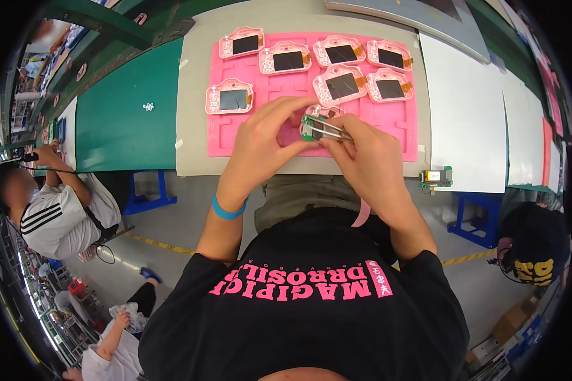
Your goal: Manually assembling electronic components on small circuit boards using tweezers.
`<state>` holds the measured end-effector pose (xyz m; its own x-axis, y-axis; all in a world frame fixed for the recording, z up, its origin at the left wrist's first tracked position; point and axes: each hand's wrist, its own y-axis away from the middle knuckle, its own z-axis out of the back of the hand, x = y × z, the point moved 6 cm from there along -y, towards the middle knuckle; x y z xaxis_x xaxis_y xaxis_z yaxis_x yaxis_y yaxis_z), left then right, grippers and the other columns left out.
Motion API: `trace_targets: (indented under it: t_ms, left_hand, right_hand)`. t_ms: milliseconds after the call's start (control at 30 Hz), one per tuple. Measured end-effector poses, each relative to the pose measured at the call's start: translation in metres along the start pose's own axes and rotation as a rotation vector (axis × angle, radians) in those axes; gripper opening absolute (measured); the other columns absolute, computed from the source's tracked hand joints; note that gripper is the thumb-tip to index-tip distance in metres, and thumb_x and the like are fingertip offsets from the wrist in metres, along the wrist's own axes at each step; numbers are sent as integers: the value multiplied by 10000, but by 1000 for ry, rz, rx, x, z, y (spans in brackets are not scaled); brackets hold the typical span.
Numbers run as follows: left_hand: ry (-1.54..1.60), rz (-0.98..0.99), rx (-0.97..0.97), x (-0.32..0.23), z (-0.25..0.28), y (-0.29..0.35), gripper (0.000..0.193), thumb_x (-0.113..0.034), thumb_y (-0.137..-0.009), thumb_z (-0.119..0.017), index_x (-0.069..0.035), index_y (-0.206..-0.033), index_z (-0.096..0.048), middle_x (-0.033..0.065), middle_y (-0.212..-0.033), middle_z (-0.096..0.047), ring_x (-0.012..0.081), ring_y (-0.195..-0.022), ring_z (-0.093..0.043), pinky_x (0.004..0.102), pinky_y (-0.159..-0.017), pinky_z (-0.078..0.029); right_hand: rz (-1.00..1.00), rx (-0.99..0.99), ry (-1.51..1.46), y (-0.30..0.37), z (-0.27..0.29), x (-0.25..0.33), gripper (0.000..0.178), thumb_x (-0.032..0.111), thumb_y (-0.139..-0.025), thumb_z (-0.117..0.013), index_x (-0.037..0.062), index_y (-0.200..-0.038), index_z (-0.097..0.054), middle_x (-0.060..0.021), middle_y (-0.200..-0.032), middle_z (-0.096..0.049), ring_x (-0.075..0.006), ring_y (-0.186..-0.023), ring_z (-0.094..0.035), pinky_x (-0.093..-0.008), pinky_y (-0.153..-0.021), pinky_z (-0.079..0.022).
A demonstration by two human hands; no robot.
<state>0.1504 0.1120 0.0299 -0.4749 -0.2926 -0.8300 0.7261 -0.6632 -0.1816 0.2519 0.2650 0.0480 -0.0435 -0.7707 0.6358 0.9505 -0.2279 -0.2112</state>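
Observation:
Above the near edge of the pink foam tray (225, 145), my left hand (265, 136) grips a small green circuit board (307, 131) between thumb and fingers. Part of the board is covered by my fingers. Metal tweezers (333, 131) are pinched in my right hand (374, 152), their tips over the board. Thin wires run from near the board to a pink casing with a dark screen (340, 86) just beyond it. Several similar pink casings lie in the tray, one of them (229, 97) left of my hands.
A green board with a yellow-wrapped battery (435, 178) sits at the white sheet's (470, 120) near left corner. On the green mat (124, 120) lies a small white part (148, 106). A grey metal panel (419, 19) borders the far right. Co-workers sit left (70, 216) and right (529, 244).

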Motion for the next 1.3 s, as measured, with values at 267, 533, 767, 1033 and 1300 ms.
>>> trace_targets:
  t_ms: [267,533,767,1033,1300]
  left_hand:
    - [-99,-74,-24,-1,2,27,684,-207,-684,-954,-109,-1320,-724,30,-1186,-762,221,-995,-659,343,-897,-541]
    - [-88,-62,-62,4,-4,33,653,-216,-696,-949,-108,-1302,-732,27,-1139,-753,226,-984,-647,349,-920,-527]
    - [-158,-82,-4,5,-7,30,601,-188,-732,-919,-92,-1296,-737,40,-1139,-736,231,-981,-637,355,-930,-524]
    - [-67,-28,101,-10,55,15,641,-86,-675,-910,-83,-1300,-765,67,-1241,-731,208,-993,-627,305,-822,-509]
    - [-95,70,14,-16,95,-66,598,-79,-698,-920,-59,-1275,-761,59,-1259,-723,160,-946,-598,263,-752,-487]
  right_hand:
    - [45,117,118,10,-2,11,261,71,-854,-823,75,-1106,-756,-41,-739,-698,-196,-576,-583,-333,-567,-445]
    - [15,219,81,1,-10,3,206,107,-876,-780,79,-1056,-685,-71,-830,-745,-296,-666,-701,-395,-601,-503]
    - [-154,247,-94,-3,-8,-19,358,39,-775,-875,51,-1095,-716,-16,-731,-648,-168,-563,-477,-308,-579,-423]
    - [-369,42,-618,29,46,-36,254,0,-836,-847,17,-1057,-722,52,-676,-508,-61,-606,-361,-238,-565,-306]
    - [-371,-122,-516,54,70,-53,152,-15,-859,-816,3,-1002,-769,24,-704,-604,-67,-590,-391,-218,-550,-294]
